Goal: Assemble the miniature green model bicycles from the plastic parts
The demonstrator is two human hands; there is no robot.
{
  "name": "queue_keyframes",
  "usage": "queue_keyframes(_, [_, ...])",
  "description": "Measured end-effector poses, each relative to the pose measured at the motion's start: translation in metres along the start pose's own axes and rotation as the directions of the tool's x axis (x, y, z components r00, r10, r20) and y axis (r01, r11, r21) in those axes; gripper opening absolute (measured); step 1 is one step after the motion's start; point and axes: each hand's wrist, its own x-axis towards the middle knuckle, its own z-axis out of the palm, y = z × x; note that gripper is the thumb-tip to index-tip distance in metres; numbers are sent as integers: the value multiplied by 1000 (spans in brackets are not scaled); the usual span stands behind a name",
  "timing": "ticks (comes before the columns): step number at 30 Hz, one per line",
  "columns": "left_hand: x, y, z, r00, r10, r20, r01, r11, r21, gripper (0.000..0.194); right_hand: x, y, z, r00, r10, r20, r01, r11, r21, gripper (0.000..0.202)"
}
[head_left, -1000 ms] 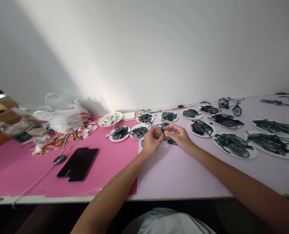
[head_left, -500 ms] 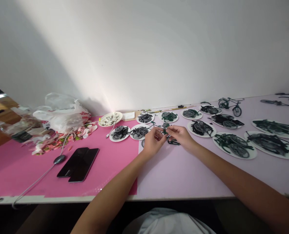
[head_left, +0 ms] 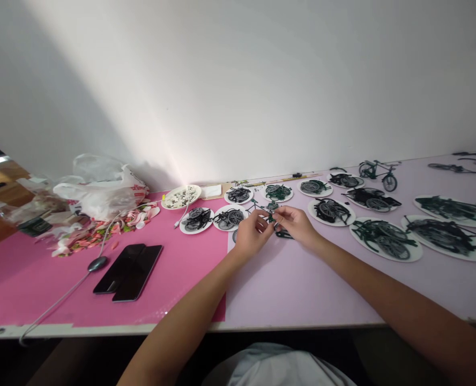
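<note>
Between my two hands is a dark green model bicycle [head_left: 255, 205], partly assembled, its lower part hidden by my fingers. My left hand [head_left: 251, 234] is closed on its left side, with a wheel [head_left: 235, 236] showing just beyond the wrist. My right hand [head_left: 295, 225] pinches the right side near the dark green piece at the top. Behind and below the right fingers lie some dark parts [head_left: 285, 234] on the table. Plates of dark wheels and frame pieces stand close by, such as the plate [head_left: 230, 228] left of my hands and the plate [head_left: 322, 220] to their right.
A complete model bicycle [head_left: 378, 176] stands at the back right. Several more plates of parts spread rightward. On the pink side are two phones [head_left: 137, 273], a cable with a grey puck [head_left: 97, 264], petals [head_left: 85, 238], a plastic bag [head_left: 101, 187] and a plate of small pale bits [head_left: 169, 201].
Both hands stay in nearly the same place, still closed around the model bicycle. The view has shifted very slightly; nothing has been let go or picked up.
</note>
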Motion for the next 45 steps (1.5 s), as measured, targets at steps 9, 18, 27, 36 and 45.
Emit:
queue_keyframes(9, [3, -3, 0, 999, -28, 43, 34, 990, -136, 28, -1, 2, 0, 998, -37, -51, 34, 998, -49, 50])
queue_keyframes(18, [7, -11, 1, 998, -68, 2, 67, 983, -170, 22, -3, 0, -1, 1000, -15, -10, 14, 993, -121, 41])
queue_keyframes(27, [15, -17, -8, 992, -22, -126, 13, 997, -72, 20, -11, -2, 0, 950, -131, 283, 286, 727, -624, 12])
queue_keyframes(36, [14, -24, -8, 999, 40, -27, -35, 986, 164, 16, -14, -1, 1, 914, -67, 399, 368, 547, -752, 14])
queue_keyframes(45, [13, -29, -5, 999, 11, 44, -20, 977, 214, 15, -16, -5, 5, 894, -44, 446, 416, 453, -788, 13])
